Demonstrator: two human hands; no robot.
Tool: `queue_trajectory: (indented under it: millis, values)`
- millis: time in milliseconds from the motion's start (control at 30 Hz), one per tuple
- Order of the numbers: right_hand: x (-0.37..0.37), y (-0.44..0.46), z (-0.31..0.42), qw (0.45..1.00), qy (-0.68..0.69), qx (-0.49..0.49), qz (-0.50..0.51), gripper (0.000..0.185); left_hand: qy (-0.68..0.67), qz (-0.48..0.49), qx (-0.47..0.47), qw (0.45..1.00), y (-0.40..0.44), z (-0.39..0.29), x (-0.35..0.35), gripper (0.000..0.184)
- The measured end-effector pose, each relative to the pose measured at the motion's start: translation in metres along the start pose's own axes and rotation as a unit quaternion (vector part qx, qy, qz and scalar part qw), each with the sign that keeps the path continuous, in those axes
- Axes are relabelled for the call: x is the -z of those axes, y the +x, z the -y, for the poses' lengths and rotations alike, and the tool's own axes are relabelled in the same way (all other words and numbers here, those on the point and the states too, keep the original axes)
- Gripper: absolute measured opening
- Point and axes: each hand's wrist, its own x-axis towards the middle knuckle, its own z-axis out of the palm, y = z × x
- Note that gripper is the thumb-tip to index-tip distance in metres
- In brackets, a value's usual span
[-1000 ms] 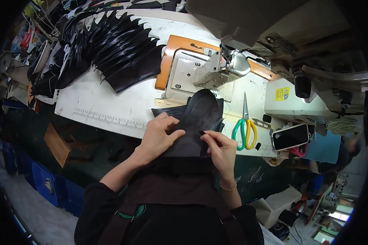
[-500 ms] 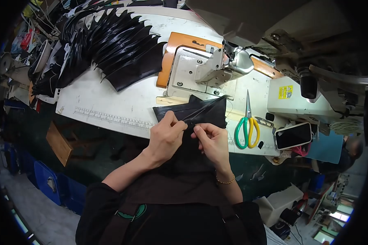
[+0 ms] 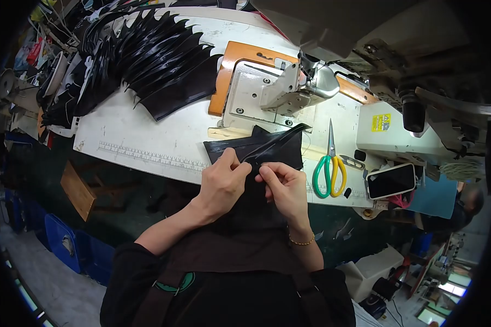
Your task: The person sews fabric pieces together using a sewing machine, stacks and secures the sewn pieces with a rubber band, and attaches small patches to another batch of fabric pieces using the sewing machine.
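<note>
A glossy black piece of leather-like material (image 3: 275,148) lies over the front edge of the white table, just before the sewing machine (image 3: 289,90). My left hand (image 3: 223,177) pinches its near edge with the fingers closed. Close beside it, my right hand (image 3: 282,188) holds the same edge between thumb and forefinger, the other fingers curled. A raised fold runs from my fingers to the piece's upper right corner. The fingertips partly hide the gripped edge. To the right lie scissors (image 3: 329,169) with one green and one yellow handle.
A fanned stack of black pieces (image 3: 169,60) covers the table's back left. Right of the scissors are thread snips (image 3: 352,162) and a phone (image 3: 391,181). A printed ruler (image 3: 153,157) runs along the front edge. A wooden stool (image 3: 79,191) stands below left. Another person (image 3: 466,201) is at far right.
The fold in the black material has lifted and grown more pronounced toward the upper right. Both hands keep their pinch, almost in the same place.
</note>
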Motion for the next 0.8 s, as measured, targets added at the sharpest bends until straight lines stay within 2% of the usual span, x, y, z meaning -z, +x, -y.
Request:
queue_trajectory:
  millis: [267, 567, 800]
  values:
    - [-0.0012, -0.0006, 0.0006, 1.0, 0.03, 0.002, -0.01, 0.016, 0.018, -0.008, -0.023, 1.0, 0.0018, -0.0015, -0.0012, 0.015]
    - [-0.0002, -0.0002, -0.0018, 0.999, 0.005, -0.001, -0.046, 0.016, -0.022, -0.007, 0.038, 0.999, 0.002, -0.0069, 0.0023, 0.018]
    - [-0.0007, 0.0008, -0.0006, 0.999, 0.006, 0.013, -0.037, 0.016, -0.002, 0.003, 0.03, 1.0, 0.0001, -0.0081, -0.0005, 0.019]
